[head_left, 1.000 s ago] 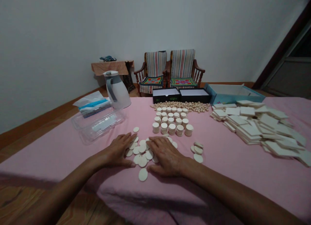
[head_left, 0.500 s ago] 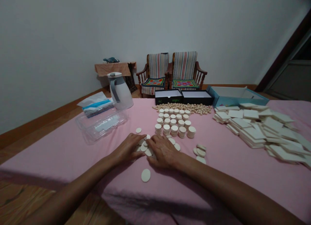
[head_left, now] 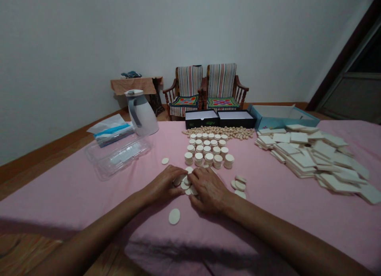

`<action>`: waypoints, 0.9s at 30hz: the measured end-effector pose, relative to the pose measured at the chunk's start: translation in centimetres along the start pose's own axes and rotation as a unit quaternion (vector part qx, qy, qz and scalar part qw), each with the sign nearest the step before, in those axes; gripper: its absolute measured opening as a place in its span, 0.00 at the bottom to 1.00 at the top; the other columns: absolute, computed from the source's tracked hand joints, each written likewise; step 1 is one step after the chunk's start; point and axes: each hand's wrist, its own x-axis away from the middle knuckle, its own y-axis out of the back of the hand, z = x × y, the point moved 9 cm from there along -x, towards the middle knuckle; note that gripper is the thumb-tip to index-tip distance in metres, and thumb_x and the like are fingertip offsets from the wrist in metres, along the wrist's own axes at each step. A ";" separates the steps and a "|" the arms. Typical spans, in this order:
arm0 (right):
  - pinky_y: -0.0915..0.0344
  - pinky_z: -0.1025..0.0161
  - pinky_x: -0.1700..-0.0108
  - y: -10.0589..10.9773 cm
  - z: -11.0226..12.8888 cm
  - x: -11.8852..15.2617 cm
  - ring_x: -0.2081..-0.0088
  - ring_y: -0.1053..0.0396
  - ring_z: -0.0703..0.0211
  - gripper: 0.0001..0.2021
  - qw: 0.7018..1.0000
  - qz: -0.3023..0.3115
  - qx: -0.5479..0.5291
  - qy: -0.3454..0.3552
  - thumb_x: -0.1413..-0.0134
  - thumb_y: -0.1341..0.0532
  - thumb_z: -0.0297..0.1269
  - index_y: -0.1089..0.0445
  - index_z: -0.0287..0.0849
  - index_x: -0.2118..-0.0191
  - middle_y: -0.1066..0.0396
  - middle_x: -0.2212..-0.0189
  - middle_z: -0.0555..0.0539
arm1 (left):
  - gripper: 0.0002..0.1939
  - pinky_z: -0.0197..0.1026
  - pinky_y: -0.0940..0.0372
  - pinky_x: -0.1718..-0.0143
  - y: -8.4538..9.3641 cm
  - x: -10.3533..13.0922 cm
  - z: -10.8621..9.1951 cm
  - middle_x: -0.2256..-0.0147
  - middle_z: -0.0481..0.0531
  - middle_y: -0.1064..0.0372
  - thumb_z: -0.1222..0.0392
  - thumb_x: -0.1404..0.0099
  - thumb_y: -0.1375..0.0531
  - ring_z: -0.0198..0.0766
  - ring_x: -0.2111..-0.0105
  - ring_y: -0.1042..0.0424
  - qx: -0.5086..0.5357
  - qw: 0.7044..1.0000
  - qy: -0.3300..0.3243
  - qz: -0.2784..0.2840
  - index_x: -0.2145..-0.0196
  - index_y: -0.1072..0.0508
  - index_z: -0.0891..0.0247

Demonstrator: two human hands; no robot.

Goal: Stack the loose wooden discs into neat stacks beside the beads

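Several loose pale round discs lie heaped on the pink cloth between my two hands. My left hand rests against the heap's left side, thumb and fingers apart around it. Over the heap's right side spreads my right hand, its palm hiding some of the discs. Neat rows of stacked discs stand just beyond my hands. A single disc lies nearer to me, another beyond my left hand, and a few more discs lie right of my right hand.
Beads lie behind the stacks, before two black boxes. At right are a blue box and a large pile of square tiles. A clear plastic tray, a tissue pack and a jug are at left.
Both hands have moved slightly to the right relative to the stacks, along with the heap of discs between them. The whole view has shifted a little.
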 end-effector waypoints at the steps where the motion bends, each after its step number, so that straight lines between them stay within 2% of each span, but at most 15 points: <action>1: 0.45 0.54 0.56 0.1 -0.1 0.3 0.59 0.42 0.50 0.15 1.000 -0.002 0.004 -0.001 0.50 0.43 0.39 0.37 0.39 0.57 0.36 0.61 0.41 | 0.24 0.47 0.39 0.52 -0.2 -0.2 -0.2 0.54 0.57 0.32 0.55 0.43 0.36 0.44 0.53 0.35 0.004 1.000 0.000 0.003 0.50 0.33 0.62; 5: 0.47 0.53 0.53 0.6 -0.9 1.5 0.59 0.42 0.50 0.14 1.000 -0.008 0.001 -0.008 0.50 0.43 0.39 0.36 0.39 0.57 0.36 0.61 0.42 | 0.26 0.47 0.38 0.53 -0.9 -1.1 -1.0 0.55 0.56 0.31 0.52 0.44 0.35 0.45 0.54 0.35 0.014 1.000 -0.005 0.015 0.50 0.33 0.62; 12: 0.47 0.50 0.50 2.0 -2.4 3.2 0.55 0.41 0.49 0.21 0.999 -0.023 -0.031 0.000 0.50 0.40 0.44 0.38 0.39 0.52 0.36 0.58 0.41 | 0.26 0.47 0.38 0.52 -1.6 -1.8 -2.3 0.54 0.58 0.33 0.54 0.44 0.36 0.45 0.53 0.35 0.010 0.999 -0.024 0.033 0.48 0.34 0.60; 15: 0.45 0.53 0.53 3.5 -4.7 3.6 0.56 0.40 0.51 0.14 0.996 -0.068 -0.040 -0.041 0.47 0.42 0.38 0.36 0.40 0.55 0.35 0.59 0.42 | 0.29 0.50 0.40 0.50 -1.3 -1.8 -2.5 0.50 0.60 0.36 0.53 0.44 0.35 0.47 0.51 0.37 -0.008 0.999 -0.028 0.030 0.46 0.35 0.60; 18: 0.43 0.57 0.58 4.2 -7.2 4.0 0.59 0.39 0.52 0.10 0.990 -0.088 -0.031 -0.102 0.46 0.44 0.34 0.34 0.40 0.57 0.35 0.62 0.42 | 0.37 0.53 0.41 0.49 -0.8 -1.8 -2.1 0.47 0.61 0.40 0.49 0.49 0.33 0.51 0.48 0.40 -0.039 0.999 -0.019 0.012 0.44 0.38 0.59; 20: 0.43 0.58 0.58 4.1 -8.1 4.2 0.59 0.39 0.52 0.11 0.988 -0.083 -0.016 -0.129 0.46 0.44 0.35 0.34 0.40 0.57 0.34 0.63 0.42 | 0.41 0.54 0.42 0.49 -0.9 -2.0 -1.7 0.47 0.62 0.41 0.44 0.53 0.32 0.53 0.48 0.41 -0.056 0.998 -0.003 0.014 0.45 0.39 0.61; 23: 0.43 0.56 0.58 3.5 -8.5 4.4 0.58 0.39 0.50 0.17 0.987 -0.071 -0.001 -0.147 0.48 0.42 0.39 0.35 0.40 0.52 0.34 0.61 0.41 | 0.46 0.55 0.42 0.50 -1.6 -2.4 -1.0 0.48 0.64 0.40 0.38 0.57 0.33 0.55 0.50 0.40 -0.073 0.996 0.029 0.034 0.46 0.39 0.65; 27: 0.43 0.55 0.57 2.6 -8.1 4.5 0.57 0.38 0.49 0.21 0.987 -0.069 -0.011 -0.146 0.47 0.42 0.43 0.37 0.40 0.49 0.34 0.57 0.40 | 0.45 0.56 0.43 0.50 -2.0 -2.7 -1.3 0.49 0.64 0.39 0.34 0.57 0.35 0.55 0.50 0.40 -0.078 0.996 0.030 0.033 0.47 0.38 0.64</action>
